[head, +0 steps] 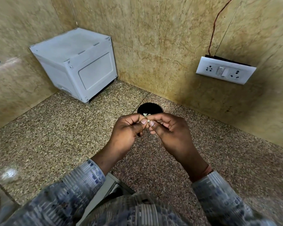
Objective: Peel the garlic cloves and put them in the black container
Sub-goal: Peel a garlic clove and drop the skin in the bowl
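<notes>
Above the speckled counter, my left hand (129, 129) and my right hand (168, 129) meet thumb to thumb. Both pinch one small pale garlic clove (148, 121) between thumbs and forefingers; most of it is hidden by the fingertips. Just behind the hands sits the round black container (149, 108), its near half covered by my fingers. A few pale pieces (145, 114) show inside it.
A grey-white plastic box (75, 62) stands in the back left corner of the granite counter (55, 136). A white socket and switch plate (225, 70) with a red wire hangs on the right wall. Marble walls close the counter at back and right.
</notes>
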A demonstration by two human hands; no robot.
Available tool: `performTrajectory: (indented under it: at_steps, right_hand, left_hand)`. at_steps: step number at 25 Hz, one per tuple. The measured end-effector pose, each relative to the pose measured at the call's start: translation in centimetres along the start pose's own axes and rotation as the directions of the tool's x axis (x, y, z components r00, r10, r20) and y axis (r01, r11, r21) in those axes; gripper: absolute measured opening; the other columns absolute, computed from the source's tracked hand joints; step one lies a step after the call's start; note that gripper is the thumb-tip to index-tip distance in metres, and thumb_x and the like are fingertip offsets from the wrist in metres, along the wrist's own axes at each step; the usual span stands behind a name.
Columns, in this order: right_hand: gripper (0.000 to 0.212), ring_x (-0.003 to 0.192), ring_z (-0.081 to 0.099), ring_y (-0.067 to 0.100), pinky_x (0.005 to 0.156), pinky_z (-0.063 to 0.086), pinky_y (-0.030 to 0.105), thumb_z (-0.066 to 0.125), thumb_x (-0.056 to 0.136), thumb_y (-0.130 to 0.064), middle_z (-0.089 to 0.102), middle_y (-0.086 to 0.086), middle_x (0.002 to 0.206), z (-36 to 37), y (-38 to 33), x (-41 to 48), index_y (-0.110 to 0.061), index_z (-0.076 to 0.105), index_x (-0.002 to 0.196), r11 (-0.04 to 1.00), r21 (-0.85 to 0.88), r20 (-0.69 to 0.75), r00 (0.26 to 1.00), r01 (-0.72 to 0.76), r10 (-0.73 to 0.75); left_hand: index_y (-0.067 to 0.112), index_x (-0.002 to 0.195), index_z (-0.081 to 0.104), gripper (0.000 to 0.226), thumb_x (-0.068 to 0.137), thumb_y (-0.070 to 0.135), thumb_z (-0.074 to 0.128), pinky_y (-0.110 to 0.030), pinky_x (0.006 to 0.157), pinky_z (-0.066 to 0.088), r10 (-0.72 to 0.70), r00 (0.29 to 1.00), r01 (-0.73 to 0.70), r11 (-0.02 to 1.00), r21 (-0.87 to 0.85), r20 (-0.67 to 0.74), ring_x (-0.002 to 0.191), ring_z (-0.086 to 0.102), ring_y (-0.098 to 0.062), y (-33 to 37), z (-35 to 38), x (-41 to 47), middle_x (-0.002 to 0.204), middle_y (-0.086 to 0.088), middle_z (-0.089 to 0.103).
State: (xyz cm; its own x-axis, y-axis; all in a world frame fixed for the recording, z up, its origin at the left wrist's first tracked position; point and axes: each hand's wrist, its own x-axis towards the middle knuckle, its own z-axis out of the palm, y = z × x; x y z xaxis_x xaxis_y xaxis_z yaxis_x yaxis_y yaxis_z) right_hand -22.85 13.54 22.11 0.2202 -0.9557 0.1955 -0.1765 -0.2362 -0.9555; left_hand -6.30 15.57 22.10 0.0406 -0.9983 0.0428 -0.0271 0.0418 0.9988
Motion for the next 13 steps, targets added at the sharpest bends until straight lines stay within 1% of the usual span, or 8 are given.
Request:
performTrajectory:
  at_steps: [1,3,5,6,7,9,12,13]
  right_hand:
    - [0.016,0.082,0.077,0.013,0.074,0.062,0.027,0.068,0.097,-0.004,0.079,-0.001,0.096,0.2,-0.1,0.1,-0.011,0.077,0.108,1.000,0.014,-0.013,1.000,0.007,-0.006]
    - [0.013,0.080,0.075,0.017,0.074,0.062,0.030,0.064,0.099,-0.003,0.078,0.004,0.091,1.1,-0.3,0.5,-0.010,0.074,0.105,0.999,0.053,-0.054,0.999,0.008,-0.005]
    - [0.014,0.076,0.073,0.017,0.072,0.060,0.029,0.059,0.101,0.000,0.076,0.010,0.086,2.2,-0.4,1.0,-0.006,0.072,0.102,0.990,0.134,-0.097,0.994,-0.037,0.050]
    - [0.014,0.075,0.071,0.017,0.072,0.059,0.028,0.059,0.101,0.001,0.075,0.013,0.085,2.7,-0.4,1.4,-0.004,0.071,0.102,0.980,0.189,-0.111,0.990,-0.066,0.088]
    - [0.014,0.075,0.069,0.017,0.072,0.058,0.030,0.059,0.101,0.002,0.075,0.015,0.085,3.1,-0.3,1.7,-0.004,0.071,0.103,0.968,0.235,-0.119,0.986,-0.090,0.120]
    - [0.015,0.077,0.069,0.018,0.075,0.058,0.035,0.061,0.100,0.001,0.075,0.015,0.088,3.7,-0.1,2.4,-0.006,0.073,0.104,0.960,0.257,-0.121,0.981,-0.115,0.150]
    - [0.014,0.082,0.074,0.014,0.077,0.061,0.031,0.069,0.097,-0.007,0.079,0.001,0.091,4.4,-0.4,3.4,-0.013,0.078,0.106,0.979,0.131,-0.151,0.973,-0.157,0.176]
    - [0.013,0.082,0.075,0.013,0.077,0.061,0.031,0.072,0.096,-0.012,0.080,-0.002,0.091,4.8,-0.5,3.8,-0.016,0.079,0.107,0.983,0.081,-0.161,0.971,-0.167,0.179]
  left_hand:
    - [0.016,0.078,0.069,0.031,0.099,-0.002,0.055,-0.023,0.061,0.043,0.004,1.000,-0.003,1.000,-0.027,0.003,0.062,0.051,-0.007,0.0,0.0,0.2,0.064,0.012,0.062]
    - [0.015,0.081,0.072,0.032,0.101,0.000,0.053,-0.027,0.062,0.043,-0.012,0.999,0.016,0.989,-0.149,0.031,0.063,0.052,-0.010,-0.3,0.1,0.8,0.067,0.006,0.065]
    - [0.016,0.081,0.074,0.035,0.103,0.003,0.051,-0.031,0.063,0.042,-0.032,0.997,0.048,0.962,-0.267,0.065,0.064,0.054,-0.013,-0.7,-0.2,1.5,0.071,-0.002,0.065]
    - [0.014,0.082,0.074,0.034,0.103,0.003,0.050,-0.032,0.064,0.042,-0.024,0.997,0.044,0.959,-0.281,0.076,0.066,0.054,-0.015,-0.8,-0.5,1.9,0.072,-0.005,0.065]
    - [0.012,0.083,0.073,0.031,0.103,0.003,0.051,-0.034,0.065,0.043,-0.004,0.997,0.024,0.967,-0.255,0.079,0.068,0.054,-0.017,-0.9,-1.0,2.4,0.073,-0.006,0.065]
    - [0.010,0.083,0.072,0.026,0.103,0.006,0.056,-0.036,0.063,0.047,0.047,0.997,-0.040,0.993,-0.109,0.063,0.067,0.055,-0.019,-1.0,-2.2,3.4,0.070,-0.006,0.065]
    - [0.011,0.075,0.069,0.028,0.101,0.020,0.063,-0.044,0.053,0.045,0.115,0.993,-0.116,0.980,0.161,0.013,0.056,0.052,-0.018,-1.3,-3.6,4.8,0.061,-0.010,0.061]
    - [0.014,0.074,0.068,0.029,0.100,0.024,0.064,-0.043,0.049,0.043,0.141,0.990,-0.139,0.963,0.231,0.009,0.053,0.050,-0.015,-1.3,-4.1,5.3,0.059,-0.007,0.060]
